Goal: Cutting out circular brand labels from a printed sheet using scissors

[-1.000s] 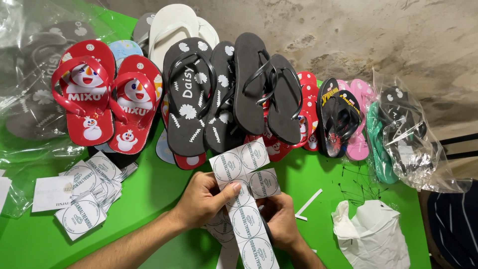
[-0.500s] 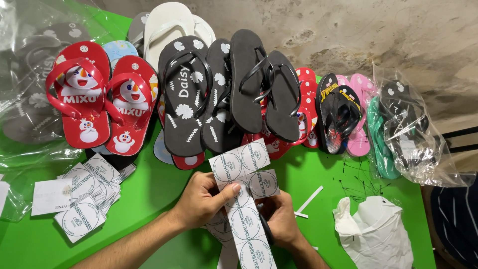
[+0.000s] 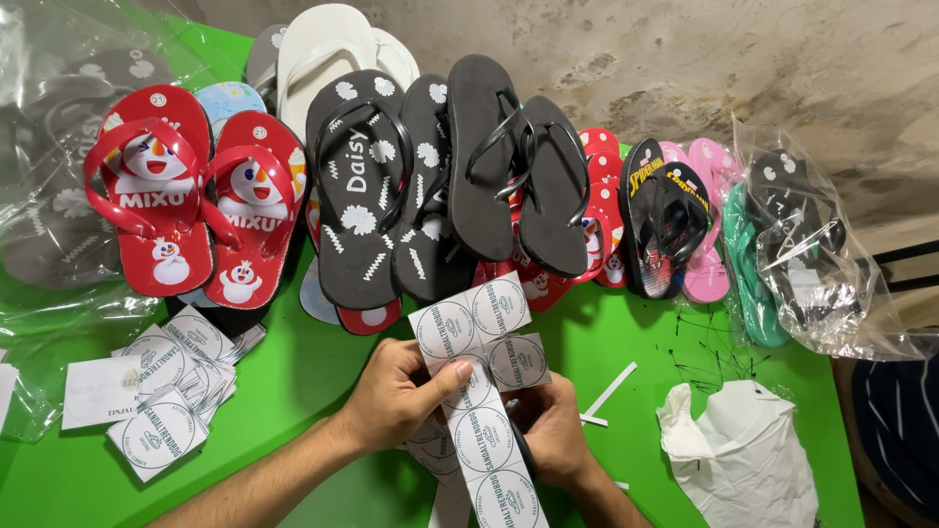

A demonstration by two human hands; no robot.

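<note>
Green table (image 3: 323,391) carries a row of flip-flops: a red snowman pair (image 3: 191,200), black pairs (image 3: 440,176), bagged ones (image 3: 802,254) at far right. A white crumpled bag (image 3: 738,455) lies near. Loose label sheets (image 3: 161,391) sit left. Both hands, left (image 3: 396,391) and right (image 3: 553,430), pinch a sticker strip (image 3: 479,391) above the table's near edge

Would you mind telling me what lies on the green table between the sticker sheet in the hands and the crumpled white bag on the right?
In the head view, a narrow white paper strip lies between the sticker sheet and the white bag; otherwise bare green table.
</note>
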